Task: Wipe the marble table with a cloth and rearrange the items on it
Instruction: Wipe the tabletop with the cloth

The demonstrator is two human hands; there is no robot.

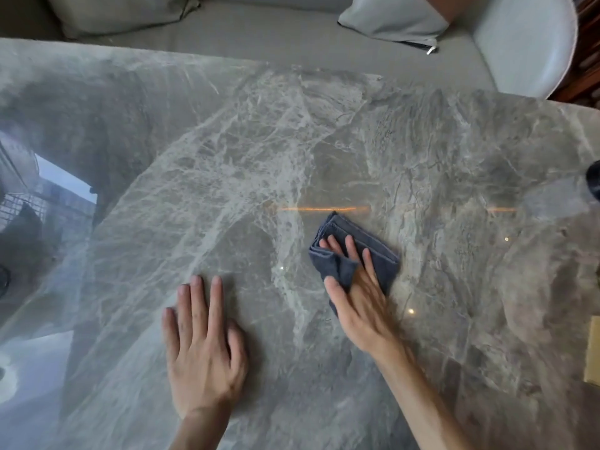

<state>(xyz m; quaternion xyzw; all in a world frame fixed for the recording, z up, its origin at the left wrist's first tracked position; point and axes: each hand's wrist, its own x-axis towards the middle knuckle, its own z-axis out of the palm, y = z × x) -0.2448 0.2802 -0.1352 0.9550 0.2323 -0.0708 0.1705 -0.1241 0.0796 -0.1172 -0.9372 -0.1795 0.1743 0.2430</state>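
Note:
The grey veined marble table [259, 151] fills most of the head view. A folded dark blue cloth [349, 235] lies on it right of centre. My right hand [360, 300] presses flat on the cloth, fingers spread over it, with a fold of cloth between thumb and forefinger. My left hand [203, 342] rests palm down on the bare marble to the left of the cloth, fingers apart and holding nothing.
A grey sofa [259, 34] with a pale cushion [393, 22] runs along the table's far edge. A black object [594, 180] and a tan item [593, 352] are cut off at the right edge. Window reflections show on the left of the marble.

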